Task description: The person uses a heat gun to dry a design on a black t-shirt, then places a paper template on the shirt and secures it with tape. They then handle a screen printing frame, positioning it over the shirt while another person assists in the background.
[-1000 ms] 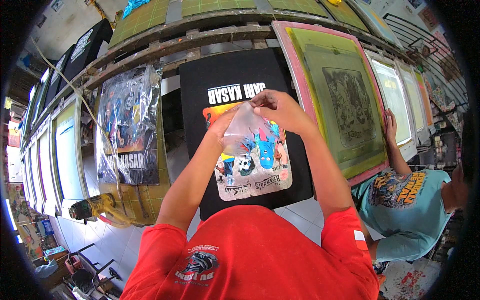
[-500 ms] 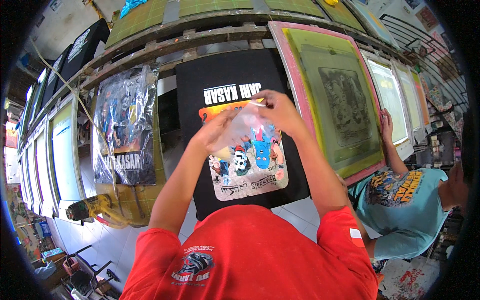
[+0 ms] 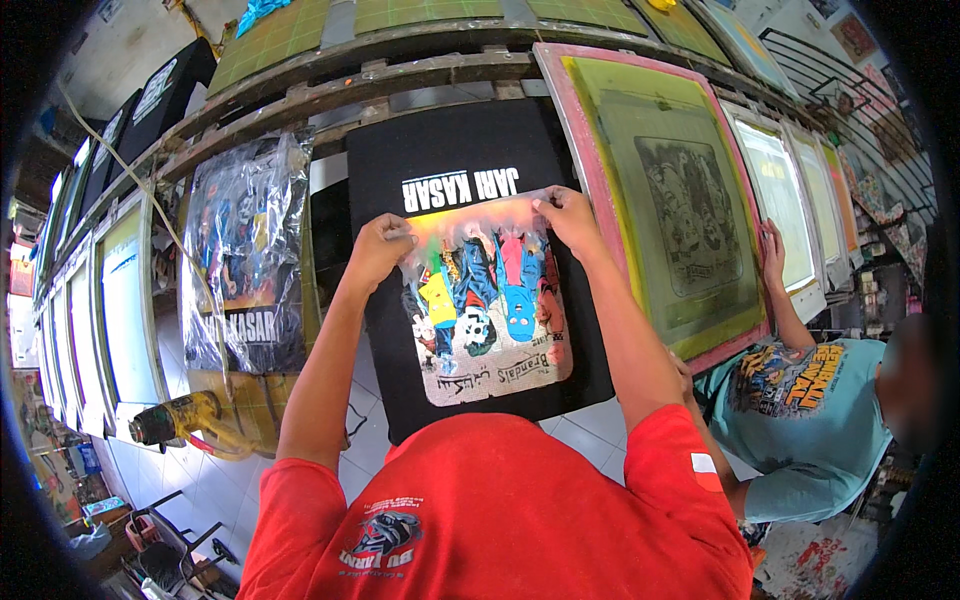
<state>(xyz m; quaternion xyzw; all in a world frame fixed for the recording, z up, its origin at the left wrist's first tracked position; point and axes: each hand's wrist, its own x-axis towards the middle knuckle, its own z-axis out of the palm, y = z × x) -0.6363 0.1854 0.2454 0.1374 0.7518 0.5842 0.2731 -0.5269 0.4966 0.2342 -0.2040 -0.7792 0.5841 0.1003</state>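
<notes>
Here two hands work on one black shirt [image 3: 455,160] that lies flat on the bench [image 3: 300,95]. The left hand [image 3: 378,250] is pinched shut on the upper left corner of a clear printed film [image 3: 487,300], and the right hand [image 3: 568,215] is pinched shut on its upper right corner; the film lies on the middle of the shirt, its colourful cartoon picture just below a line of white lettering. One printing screen [image 3: 665,200] with a pink frame and a green mesh stands tilted just beside the shirt on the right, with more screens in a row behind it. One crinkled plastic bag [image 3: 245,255] holding a printed shirt hangs to the left, and one yellow heat gun [image 3: 185,420] rests below it. A second person in a light blue shirt [image 3: 810,420] stands at the right, one hand [image 3: 772,250] touching a screen.
</notes>
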